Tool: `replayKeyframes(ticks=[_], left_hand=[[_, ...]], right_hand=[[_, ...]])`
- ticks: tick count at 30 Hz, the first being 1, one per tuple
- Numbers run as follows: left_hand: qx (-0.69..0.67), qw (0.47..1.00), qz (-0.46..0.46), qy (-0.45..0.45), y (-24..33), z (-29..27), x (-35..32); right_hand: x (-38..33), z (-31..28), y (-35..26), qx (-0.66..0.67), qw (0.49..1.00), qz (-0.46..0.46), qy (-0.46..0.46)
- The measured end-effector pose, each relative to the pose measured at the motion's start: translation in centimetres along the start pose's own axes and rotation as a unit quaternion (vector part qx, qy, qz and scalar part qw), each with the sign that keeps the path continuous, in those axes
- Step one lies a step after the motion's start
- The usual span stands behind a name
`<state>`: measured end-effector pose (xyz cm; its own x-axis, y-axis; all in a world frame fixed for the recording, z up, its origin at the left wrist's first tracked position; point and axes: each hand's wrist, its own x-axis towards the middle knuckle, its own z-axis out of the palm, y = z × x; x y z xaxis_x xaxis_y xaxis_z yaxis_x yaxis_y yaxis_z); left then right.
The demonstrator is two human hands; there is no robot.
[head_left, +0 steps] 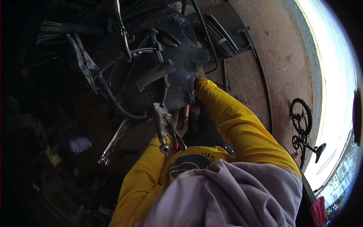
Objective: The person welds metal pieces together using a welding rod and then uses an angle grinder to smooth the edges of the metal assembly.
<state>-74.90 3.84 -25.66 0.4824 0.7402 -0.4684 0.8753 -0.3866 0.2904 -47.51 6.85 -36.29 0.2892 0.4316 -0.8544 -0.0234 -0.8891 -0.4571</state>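
Note:
My right hand (200, 75) is at the right edge of a dark, scorched metal worktop (185, 72). The worktop's edge hides its fingers. My left hand is mostly hidden under the near edge, behind locking pliers (160, 123); only the yellow sleeve (149, 151) leading to it shows plainly. These pliers are clamped on a curved metal bar frame (121, 109) that lies on the worktop. A short pipe piece (157, 73) rests across the frame. Between my arms, an orange handle (186, 112) shows below the worktop edge.
More locking pliers (85, 62) grip the frame's left side, and another clamp (124, 34) stands at the far side. Thin rods lie in a bundle (223, 39) at the far right. A bicycle (301, 125) is on the right. The left side is dark and cluttered.

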Motion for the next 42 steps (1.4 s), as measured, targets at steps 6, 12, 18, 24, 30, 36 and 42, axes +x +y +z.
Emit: replayKeyframes(ticks=[6, 12, 18, 24, 30, 36, 42], left_hand=[[0.021, 0.999, 0.006, 0.038, -5.7, -0.7, -4.6], [-0.093, 0.99, -0.083, -0.06, -5.8, -2.4, -9.8], [-0.085, 0.964, -0.231, -0.105, -5.6, -3.5, -12.2], [-0.15, 0.972, -0.179, 0.01, -9.7, -2.4, -15.7], [-0.39, 0.848, -0.356, 0.052, -6.1, -9.9, -13.5], [-0.617, 0.689, -0.258, 0.279, -10.7, -18.3, -12.9], [-0.647, 0.646, -0.042, 0.403, -12.9, -29.7, -9.8]], right_hand=[[3.8, -3.3, -1.8, -0.091, 0.994, -0.008, 0.054], [5.8, -5.2, -4.0, -0.123, 0.987, -0.016, 0.102], [5.7, -6.3, -4.7, -0.135, 0.98, -0.024, 0.142], [3.9, -6.2, -4.8, -0.138, 0.976, -0.035, 0.165], [0.0, -4.8, -2.5, -0.122, 0.962, -0.032, 0.243], [-8.3, -4.1, 6.5, -0.021, 0.943, -0.208, 0.259], [-19.6, -7.6, 7.1, 0.388, 0.841, -0.269, 0.265]])
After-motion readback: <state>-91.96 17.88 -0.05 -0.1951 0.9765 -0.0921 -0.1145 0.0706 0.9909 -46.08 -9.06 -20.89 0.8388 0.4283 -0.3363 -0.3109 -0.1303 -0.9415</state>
